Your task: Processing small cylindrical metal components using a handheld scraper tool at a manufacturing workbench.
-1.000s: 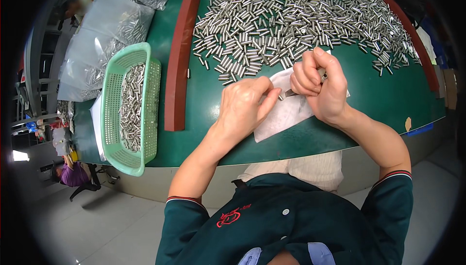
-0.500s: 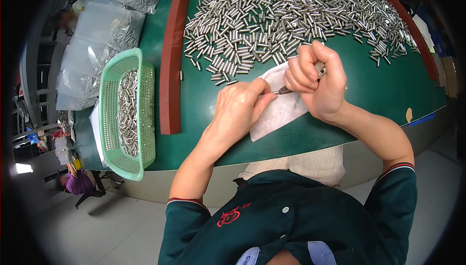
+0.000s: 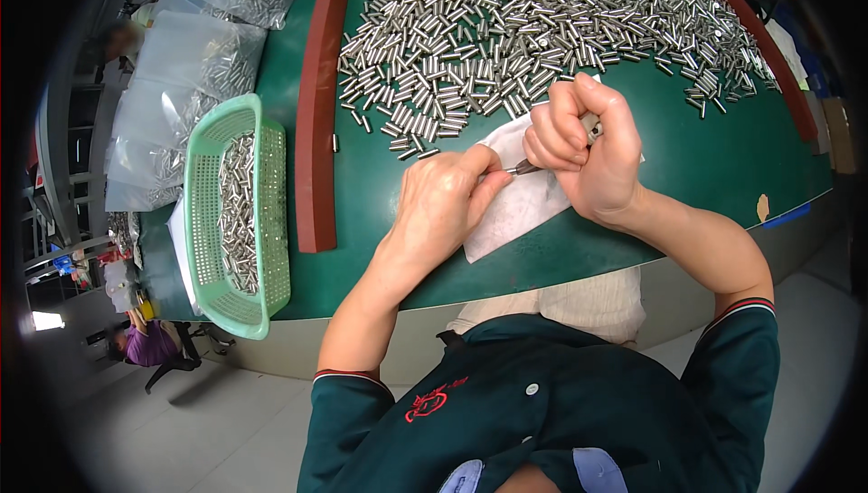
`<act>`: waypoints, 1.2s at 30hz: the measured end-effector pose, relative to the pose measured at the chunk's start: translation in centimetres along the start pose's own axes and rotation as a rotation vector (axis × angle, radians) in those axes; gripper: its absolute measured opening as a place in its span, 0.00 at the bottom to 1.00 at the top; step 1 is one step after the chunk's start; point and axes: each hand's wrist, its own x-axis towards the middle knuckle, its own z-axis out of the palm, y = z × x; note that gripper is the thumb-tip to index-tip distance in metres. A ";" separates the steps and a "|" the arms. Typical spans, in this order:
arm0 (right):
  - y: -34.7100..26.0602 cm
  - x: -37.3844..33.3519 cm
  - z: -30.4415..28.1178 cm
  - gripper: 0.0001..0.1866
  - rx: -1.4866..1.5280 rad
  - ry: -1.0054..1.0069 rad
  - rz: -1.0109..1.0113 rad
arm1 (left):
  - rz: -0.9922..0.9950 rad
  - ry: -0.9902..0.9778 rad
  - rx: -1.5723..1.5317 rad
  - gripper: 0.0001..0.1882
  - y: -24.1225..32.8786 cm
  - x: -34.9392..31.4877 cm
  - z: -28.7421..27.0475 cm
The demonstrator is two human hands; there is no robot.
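Observation:
My left hand [image 3: 443, 193] is closed, with thumb and forefinger pinched on a small metal pin [image 3: 508, 171] that mostly hides behind the fingertips. Wrapped in a fist, my right hand [image 3: 588, 151] grips a handled tool whose dark, narrow metal tip [image 3: 526, 168] points left and meets the pin. The handle's end shows above the thumb side of the fist. Under both hands a creased whitish cloth or paper sheet [image 3: 506, 226] lies on the green tabletop [image 3: 696, 181]. A large heap of short shiny metal pins [image 3: 506, 32] spreads just beyond my hands.
Red-brown wooden strips [image 3: 316, 150] border the heap. To the left, a green plastic basket [image 3: 277, 258] holds more pins, beside clear plastic bags [image 3: 172, 86] of pins. Another person in purple [image 3: 151, 344] sits far left. The table's front edge runs close to my body.
My hands keep nearly the same pose, with the tool tip still against the pin. The whole view has shifted slightly.

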 end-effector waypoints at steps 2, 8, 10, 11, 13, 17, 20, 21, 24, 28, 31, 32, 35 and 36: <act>-0.2 0.0 0.2 0.22 -0.035 0.019 0.022 | 0.005 0.003 0.014 0.07 0.0 0.0 0.0; 0.1 0.0 0.2 0.22 -0.098 0.000 0.035 | 0.030 0.027 0.033 0.07 0.1 -0.1 0.1; 0.0 -0.1 0.1 0.22 -0.113 -0.008 0.031 | 0.046 0.033 0.030 0.07 0.1 0.1 0.3; 0.1 -0.2 0.2 0.22 -0.145 -0.002 0.032 | 0.050 0.028 0.030 0.07 0.1 0.2 0.4; 0.3 -0.1 0.3 0.22 -0.177 -0.010 0.044 | 0.041 0.035 0.035 0.07 0.1 0.1 0.3; 0.3 -0.1 0.3 0.22 -0.188 -0.033 0.021 | 0.036 0.025 0.025 0.06 0.0 0.0 0.1; 0.2 0.1 0.4 0.22 -0.174 -0.026 0.041 | 0.067 0.016 0.043 0.06 -0.2 -0.1 0.0; 0.3 0.1 0.2 0.22 -0.172 -0.030 0.042 | 0.121 0.005 0.058 0.06 -0.3 -0.1 0.0; 0.1 0.1 0.4 0.22 -0.159 -0.008 0.065 | -0.027 -0.027 -0.136 0.06 -0.5 -0.4 -0.1; 0.1 0.2 0.2 0.22 -0.087 -0.019 0.060 | -0.392 -0.157 -1.223 0.07 -0.9 -0.1 -1.6; 0.0 0.3 0.2 0.22 -0.072 -0.008 0.079 | -0.481 -0.177 -1.534 0.08 -1.5 -0.1 -1.6; 0.0 0.3 0.3 0.23 -0.072 -0.004 0.081 | -0.497 -0.168 -1.547 0.08 -1.6 -0.1 -1.6; 0.0 0.3 0.2 0.23 -0.079 -0.002 0.083 | -0.529 -0.161 -1.564 0.08 -1.7 0.0 -1.6; 0.0 0.3 0.2 0.23 -0.079 -0.003 0.082 | -0.543 -0.163 -1.567 0.09 -1.7 0.1 -1.6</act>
